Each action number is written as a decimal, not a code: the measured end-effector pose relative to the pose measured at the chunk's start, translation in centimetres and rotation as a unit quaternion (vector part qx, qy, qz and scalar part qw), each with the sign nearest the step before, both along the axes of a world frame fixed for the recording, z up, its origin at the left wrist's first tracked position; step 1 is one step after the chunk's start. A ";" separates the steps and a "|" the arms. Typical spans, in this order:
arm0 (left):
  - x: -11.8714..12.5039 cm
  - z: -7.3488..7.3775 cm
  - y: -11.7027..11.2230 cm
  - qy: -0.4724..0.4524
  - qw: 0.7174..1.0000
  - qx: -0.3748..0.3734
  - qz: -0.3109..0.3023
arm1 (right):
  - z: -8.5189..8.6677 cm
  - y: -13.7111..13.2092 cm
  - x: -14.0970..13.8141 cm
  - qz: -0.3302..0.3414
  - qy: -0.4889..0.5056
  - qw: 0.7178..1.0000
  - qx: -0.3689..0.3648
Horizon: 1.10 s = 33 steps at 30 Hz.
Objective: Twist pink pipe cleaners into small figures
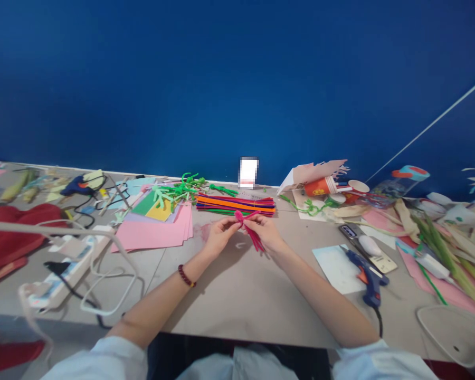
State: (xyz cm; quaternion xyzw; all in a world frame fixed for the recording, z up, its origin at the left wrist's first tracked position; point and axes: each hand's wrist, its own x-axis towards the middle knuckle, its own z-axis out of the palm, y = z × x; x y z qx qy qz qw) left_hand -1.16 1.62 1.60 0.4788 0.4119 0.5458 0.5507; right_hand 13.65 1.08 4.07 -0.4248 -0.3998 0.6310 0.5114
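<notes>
Both hands meet above the middle of the table, fingers closed on a bunch of magenta pipe cleaners (255, 240). My left hand (220, 236) pinches the bunch near its curled top. My right hand (268, 232) grips it from the other side, and the loose ends hang down between the hands. Just behind them lies a bundle of pipe cleaners (237, 203) in orange, purple, red and green. Green pipe cleaner shapes (186, 186) are heaped to the left of that bundle, on sheets of coloured paper. The fingertips partly cover the held bunch.
Pink paper sheets (154, 232) lie left of my hands. A white power strip (73, 266) with tangled cables takes up the left side. On the right are a blue glue gun (366, 277), a phone (368, 248), red paper cups (320, 186) and corn husks (439, 243). A blue wall rises behind.
</notes>
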 end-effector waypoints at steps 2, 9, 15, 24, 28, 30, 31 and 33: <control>0.1 0.3 -0.2 -0.003 1.000 -0.006 0.006 | 0.1 0.1 0.2 0.019 0.017 0.999 -0.029; 0.1 0.8 -0.5 -0.007 0.999 -0.032 -0.004 | 0.0 0.2 0.3 0.036 0.025 0.997 -0.066; 0.2 0.6 -0.4 -0.035 0.998 -0.041 -0.011 | 0.3 -0.2 0.2 0.014 -0.049 0.998 -0.021; 0.4 0.0 -0.4 -0.065 0.992 -0.104 0.015 | -0.7 0.3 0.3 0.015 -0.047 0.999 0.007; 0.4 0.0 -0.6 -0.076 0.990 -0.121 0.016 | -0.8 0.3 0.3 0.037 -0.027 0.999 -0.003; 0.5 0.0 -0.6 -0.080 0.989 -0.123 0.014 | -0.7 0.2 0.3 0.040 -0.021 0.999 -0.019; 0.5 -0.1 -0.6 -0.080 0.989 -0.121 0.011 | -0.7 0.1 0.3 0.039 -0.018 0.999 -0.026; 0.5 -0.2 -0.6 -0.081 0.990 -0.114 0.007 | -0.6 0.1 0.2 0.035 -0.008 0.999 -0.036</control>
